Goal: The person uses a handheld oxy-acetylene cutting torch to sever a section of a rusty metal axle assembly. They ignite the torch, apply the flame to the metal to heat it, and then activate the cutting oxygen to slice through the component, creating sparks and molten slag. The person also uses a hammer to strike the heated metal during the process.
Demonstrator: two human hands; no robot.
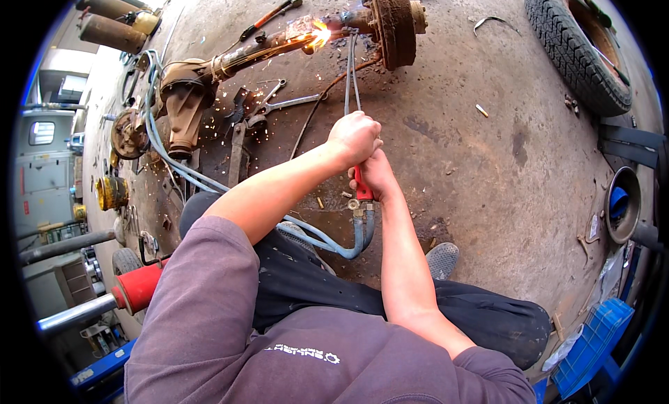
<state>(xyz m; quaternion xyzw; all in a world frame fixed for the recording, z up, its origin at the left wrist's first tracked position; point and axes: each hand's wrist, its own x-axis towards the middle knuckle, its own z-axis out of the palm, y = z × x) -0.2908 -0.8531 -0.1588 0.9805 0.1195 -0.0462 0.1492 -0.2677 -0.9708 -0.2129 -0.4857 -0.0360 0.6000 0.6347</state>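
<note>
My left hand [354,136] is closed round the front of a cutting torch [363,186], where its long metal tubes leave the handle. Just behind it, my right hand [378,173] grips the red handle. Two blue-grey hoses [334,245] run from the torch's rear end and loop off to the left. At the torch's far tip a bright flame [320,35] throws sparks against a rusty vehicle axle [258,52] lying on the floor. A rusty brake drum [391,28] sits at the axle's right end, and its differential housing [187,90] is at the left.
Beyond the axle lies a hammer [268,17]; wrenches [296,101] lie on its near side. A tire [578,49] is at the far right, with a blue crate [592,345] nearer me. Gas cylinders [111,31] lie far left. A red cylindrical part [139,288] stands by my left arm.
</note>
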